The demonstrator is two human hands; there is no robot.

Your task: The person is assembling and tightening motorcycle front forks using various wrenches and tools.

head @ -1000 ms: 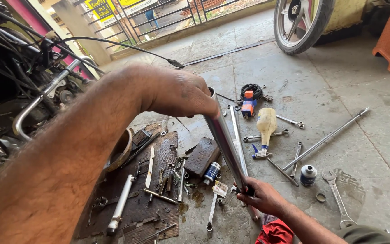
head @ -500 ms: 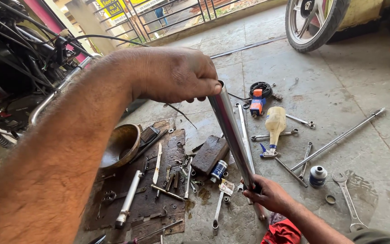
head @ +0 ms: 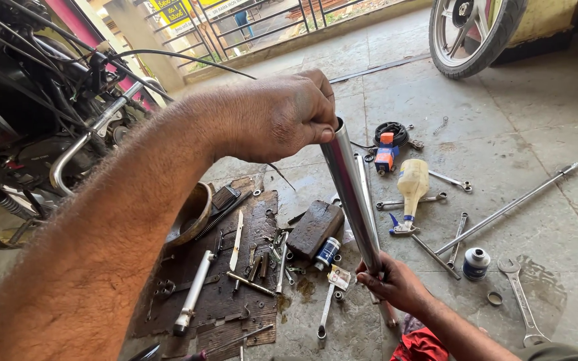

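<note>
My left hand (head: 282, 117) caps the top of one shiny metal tube (head: 350, 194) and my right hand (head: 396, 284) grips its lower end, holding it tilted above the concrete floor (head: 530, 127). Below lie one spray bottle (head: 411, 190), one small jar (head: 476, 263) and one long rod (head: 506, 208) (several spanners too).

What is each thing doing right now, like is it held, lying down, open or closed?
left hand: gripping the tube's top end.
right hand: gripping the tube low down.
metal tube: held tilted above the floor, top end open.
yellowish bottle: lying on its side.
long rod: lying flat.
spanner: lying flat.
small jar: standing upright, capped.
wheel: upright.
</note>
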